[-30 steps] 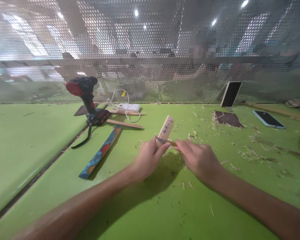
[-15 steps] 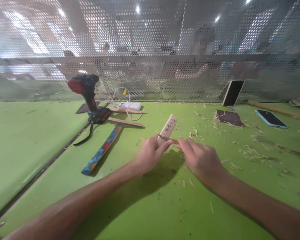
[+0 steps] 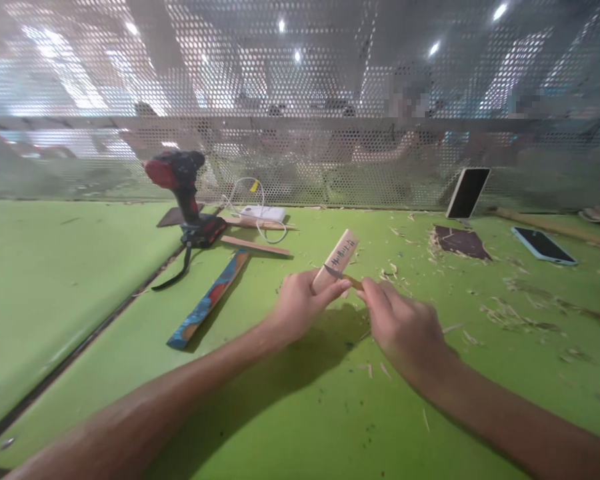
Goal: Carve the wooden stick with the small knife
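Your bright green tabletop (image 3: 55,280) runs wide and flat to a perforated metal screen (image 3: 300,100) along its far edge. Blurred ceiling lights and a hall show through the holes. A dark seam crosses the matte green surface on your left. Pale curled wood shavings (image 3: 510,310) are scattered over the right half.

A red and black cordless drill (image 3: 183,193) stands upright at the back left. Near it a long flat strip (image 3: 207,300), painted blue and orange, lies at a slant. One phone (image 3: 468,192) leans against the screen and another (image 3: 543,245) lies flat.

Your left hand (image 3: 300,303) grips the near end of a pale, smooth wooden block (image 3: 339,257). The block tilts away from you and has dark marks on its face. Your right hand (image 3: 403,327) is clenched on a small knife (image 3: 343,275), whose thin blade lies across the block just above your left thumb.
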`<state>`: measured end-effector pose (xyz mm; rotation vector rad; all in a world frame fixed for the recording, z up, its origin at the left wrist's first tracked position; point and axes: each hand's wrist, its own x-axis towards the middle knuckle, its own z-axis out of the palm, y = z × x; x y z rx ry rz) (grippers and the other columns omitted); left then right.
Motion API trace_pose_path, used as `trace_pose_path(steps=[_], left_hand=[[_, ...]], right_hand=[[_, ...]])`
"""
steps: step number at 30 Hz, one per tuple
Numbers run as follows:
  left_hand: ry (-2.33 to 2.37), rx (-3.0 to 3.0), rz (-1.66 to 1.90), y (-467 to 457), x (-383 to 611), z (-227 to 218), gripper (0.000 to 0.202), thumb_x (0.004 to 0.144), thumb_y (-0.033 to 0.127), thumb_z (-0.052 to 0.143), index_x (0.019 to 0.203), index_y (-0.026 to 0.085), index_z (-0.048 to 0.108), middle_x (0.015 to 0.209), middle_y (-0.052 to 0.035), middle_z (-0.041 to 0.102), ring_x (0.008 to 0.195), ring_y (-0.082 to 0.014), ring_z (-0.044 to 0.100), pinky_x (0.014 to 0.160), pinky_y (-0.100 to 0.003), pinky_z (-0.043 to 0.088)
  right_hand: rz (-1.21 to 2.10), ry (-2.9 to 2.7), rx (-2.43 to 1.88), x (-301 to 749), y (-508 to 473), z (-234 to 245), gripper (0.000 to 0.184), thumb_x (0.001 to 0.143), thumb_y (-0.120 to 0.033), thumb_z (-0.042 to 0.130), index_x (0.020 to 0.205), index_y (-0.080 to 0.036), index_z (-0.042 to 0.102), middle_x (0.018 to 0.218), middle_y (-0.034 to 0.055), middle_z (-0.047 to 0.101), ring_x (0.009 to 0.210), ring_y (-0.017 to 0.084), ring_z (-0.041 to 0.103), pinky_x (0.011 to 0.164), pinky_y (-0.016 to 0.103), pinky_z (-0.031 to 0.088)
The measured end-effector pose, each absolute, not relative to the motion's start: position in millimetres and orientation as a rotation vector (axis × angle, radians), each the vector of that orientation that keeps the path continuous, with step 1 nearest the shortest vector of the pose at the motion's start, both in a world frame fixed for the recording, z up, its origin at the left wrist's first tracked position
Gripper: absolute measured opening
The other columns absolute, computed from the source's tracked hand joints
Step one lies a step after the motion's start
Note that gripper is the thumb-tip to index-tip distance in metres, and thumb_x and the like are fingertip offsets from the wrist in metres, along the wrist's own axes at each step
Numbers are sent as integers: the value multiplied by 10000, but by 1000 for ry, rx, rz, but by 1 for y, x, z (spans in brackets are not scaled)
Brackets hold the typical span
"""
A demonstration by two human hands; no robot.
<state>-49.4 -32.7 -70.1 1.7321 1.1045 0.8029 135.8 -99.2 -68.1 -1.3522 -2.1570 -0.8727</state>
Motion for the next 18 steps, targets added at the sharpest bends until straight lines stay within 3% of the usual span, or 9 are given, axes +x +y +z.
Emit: trace_pose_path(steps=[6, 13, 18], left_hand=[[1144, 1666, 818, -32, -47, -68, 583, 818, 732, 677, 665, 178, 585, 522, 51, 430, 442, -85, 335, 413, -220, 208], [1051, 1894, 804, -31, -50, -74, 469, 975, 598, 527, 781, 176, 589, 590, 35, 506, 492, -98, 402, 455, -221, 252], [1028, 1898, 812, -31, -51, -77, 459, 993, 585, 496, 784, 183, 567, 593, 38, 501, 494, -101, 398, 465, -229, 269]], right_hand=[[-872, -2133, -1354, 135, -98, -67, 318, 1099, -143, 435, 1050, -20, 725, 685, 68, 699, 458, 83, 567, 375, 191, 365], [-833, -2205, -1265, 141, -90, -67, 314, 1095, -137, 435, 1082, -41, 734, 706, 63, 724, 456, 76, 561, 387, 192, 352], [-828, -2231, -1225, 145, -87, -68, 302, 1088, -154, 462, 1116, -47, 743, 743, 82, 745, 489, 89, 585, 394, 206, 357]])
